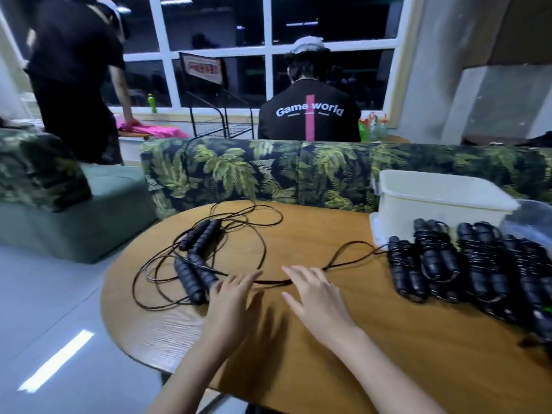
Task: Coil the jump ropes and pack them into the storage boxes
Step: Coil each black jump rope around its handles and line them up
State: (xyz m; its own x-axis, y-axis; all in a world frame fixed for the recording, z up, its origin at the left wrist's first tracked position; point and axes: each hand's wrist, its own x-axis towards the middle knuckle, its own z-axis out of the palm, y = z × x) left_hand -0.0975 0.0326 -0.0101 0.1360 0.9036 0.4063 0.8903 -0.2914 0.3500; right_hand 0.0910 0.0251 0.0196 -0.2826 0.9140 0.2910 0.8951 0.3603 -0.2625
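Between the left hand (pixel 233 297) and the right hand (pixel 316 294), a stretch of thin black cord (pixel 271 282) lies across the wooden worktop (pixel 298 234), and the fingertips of both hands reach it. Both hands are flat and released, with fingers straight and a little spread, grasping nothing. Whether they press the cord or only hover at it cannot be told.

Just left of the left hand lies the tangle of loose jump ropes (pixel 189 280). It shows two pairs of black ribbed handles, the nearer pair right beside that hand's outer fingers and the other pair beyond it, with cord looping wide around them.

From the right hand's fingertips the cord runs rightward in a narrow loop toward the coiled jump ropes (pixel 478 264). These form a row of wound black bundles lying side by side, well to the right of that hand. Beyond the bundles, farther from the right hand, stands a white storage box (pixel 442 201), with a clear box (pixel 534 216) at its right side.

Ahead of both hands, past the worktop, is a leaf-patterned sofa (pixel 239 171). A person in a black shirt (pixel 309 118) sits behind it with their back turned.
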